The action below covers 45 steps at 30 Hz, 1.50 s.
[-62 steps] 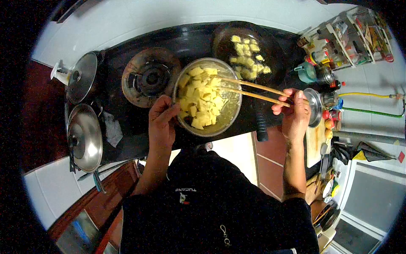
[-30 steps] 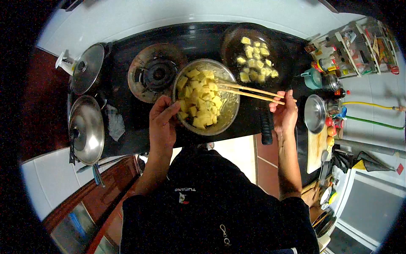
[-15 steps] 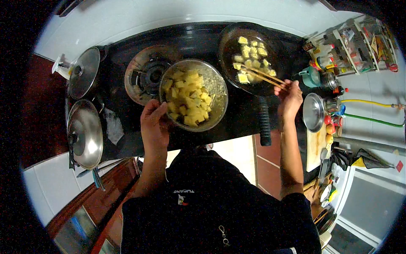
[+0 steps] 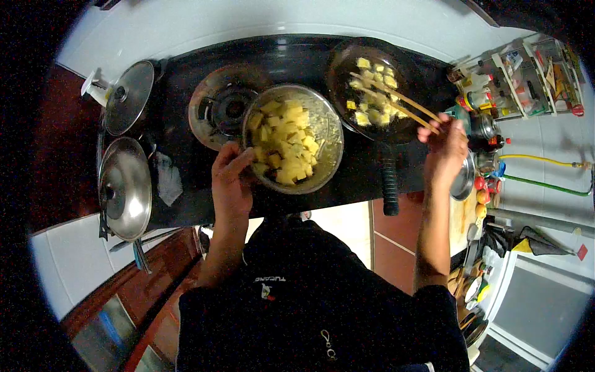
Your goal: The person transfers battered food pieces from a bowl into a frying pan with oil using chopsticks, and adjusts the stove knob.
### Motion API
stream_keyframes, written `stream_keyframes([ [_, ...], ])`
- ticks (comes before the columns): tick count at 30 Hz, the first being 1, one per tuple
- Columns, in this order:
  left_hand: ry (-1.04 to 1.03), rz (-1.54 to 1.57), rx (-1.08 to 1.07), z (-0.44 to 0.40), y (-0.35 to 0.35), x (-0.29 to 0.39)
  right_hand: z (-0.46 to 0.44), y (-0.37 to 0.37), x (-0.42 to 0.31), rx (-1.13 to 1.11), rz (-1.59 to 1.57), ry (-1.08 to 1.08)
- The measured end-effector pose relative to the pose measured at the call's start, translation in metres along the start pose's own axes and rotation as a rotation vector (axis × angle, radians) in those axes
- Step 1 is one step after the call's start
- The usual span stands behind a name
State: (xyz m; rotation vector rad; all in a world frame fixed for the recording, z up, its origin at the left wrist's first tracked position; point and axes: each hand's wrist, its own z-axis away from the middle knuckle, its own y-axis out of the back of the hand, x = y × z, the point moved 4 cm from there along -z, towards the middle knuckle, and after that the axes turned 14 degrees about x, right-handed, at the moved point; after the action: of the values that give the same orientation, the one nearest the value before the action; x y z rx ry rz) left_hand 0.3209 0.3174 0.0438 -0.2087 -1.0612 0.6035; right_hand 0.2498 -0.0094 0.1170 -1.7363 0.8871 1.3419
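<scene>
My left hand (image 4: 232, 180) grips the left rim of a metal bowl (image 4: 333, 133), its thumb over the edge. Pale yellow cubes (image 4: 288, 139) of food fill much of the bowl, which is held in front of the left burner. In my right hand (image 4: 447, 147) is a pair of wooden chopsticks (image 4: 412, 105). They reach leftward over a dark frying pan (image 4: 339, 80), with their tips spread apart among several yellow food pieces (image 4: 362, 118). Whether the tips touch any piece I cannot tell. The pan's black handle (image 4: 388, 180) points toward me.
A gas burner (image 4: 207, 115) lies behind the bowl. Two lidded pans with a glass lid (image 4: 131, 96) and a metal lid (image 4: 129, 186) stand left, near a crumpled cloth (image 4: 167, 180). On the right are a metal plate (image 4: 463, 180), a cutting board (image 4: 462, 223) and a condiment rack (image 4: 505, 77).
My right hand has shifted right, and the chopsticks have spread, their tips higher over the pan. The pan's pieces look rearranged. My left hand keeps its hold on the bowl; the view has shifted slightly.
</scene>
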Motion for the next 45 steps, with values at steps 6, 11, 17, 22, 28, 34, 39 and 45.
stream_keyframes([
  [6, -0.007, -0.028, -0.09, -0.002, -0.001, 0.006, 0.033, 0.002, -0.015, -0.131, 0.025, -0.184],
  [11, -0.022, -0.04, -0.107, 0.0, -0.007, 0.007, 0.049, 0.004, -0.001, -0.11, 0.049, -0.153],
  [17, 0.002, -0.048, -0.177, -0.011, -0.004, 0.004, 0.065, 0.0, 0.014, -0.023, -0.017, -0.063],
  [22, 0.055, -0.038, -0.156, -0.013, -0.012, 0.0, 0.054, 0.009, 0.023, 0.03, -0.021, -0.102],
  [28, 0.05, -0.096, -0.238, -0.018, -0.007, -0.007, 0.06, 0.005, 0.018, -0.04, 0.028, -0.057],
  [34, 0.022, -0.092, -0.184, -0.005, -0.007, -0.002, 0.061, 0.007, 0.024, 0.021, -0.026, -0.127],
  [39, 0.003, -0.055, -0.176, -0.005, -0.006, -0.003, 0.065, 0.016, 0.015, 0.01, -0.089, -0.087],
  [45, 0.01, -0.037, -0.118, -0.002, -0.008, -0.001, 0.065, 0.016, -0.002, -0.008, -0.069, -0.107],
])
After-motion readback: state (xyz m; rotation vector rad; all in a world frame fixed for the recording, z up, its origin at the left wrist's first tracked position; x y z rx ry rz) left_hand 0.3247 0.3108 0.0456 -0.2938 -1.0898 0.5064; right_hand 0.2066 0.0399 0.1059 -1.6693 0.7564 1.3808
